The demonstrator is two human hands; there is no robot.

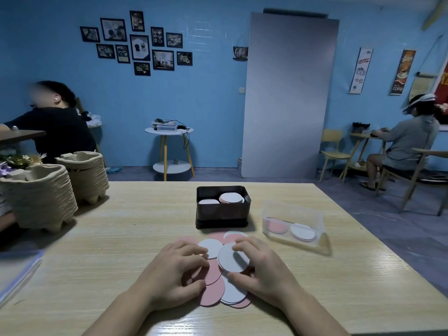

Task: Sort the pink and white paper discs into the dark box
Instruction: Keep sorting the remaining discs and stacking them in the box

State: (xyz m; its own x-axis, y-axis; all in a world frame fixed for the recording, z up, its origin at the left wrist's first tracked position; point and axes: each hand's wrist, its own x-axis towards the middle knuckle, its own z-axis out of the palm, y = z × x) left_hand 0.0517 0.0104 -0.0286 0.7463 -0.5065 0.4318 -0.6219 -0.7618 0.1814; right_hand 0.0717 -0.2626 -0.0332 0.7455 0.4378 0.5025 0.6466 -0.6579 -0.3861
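A loose pile of pink and white paper discs (pixel 215 284) lies on the wooden table in front of me. My right hand (pixel 261 267) grips a small stack of white discs (pixel 233 259) between thumb and fingers, tilted above the pile. My left hand (pixel 174 270) rests on the pile's left side, its fingertips pressing on pink discs. The dark box (pixel 221 214) stands just beyond the pile, and inside it a white stack sits at the left and a taller pink-edged stack at the right.
A clear plastic container (pixel 294 223) to the right of the box holds a pink disc and a white disc. Stacks of pulp cup trays (pixel 41 195) stand at the table's left. Two people sit at other tables further back.
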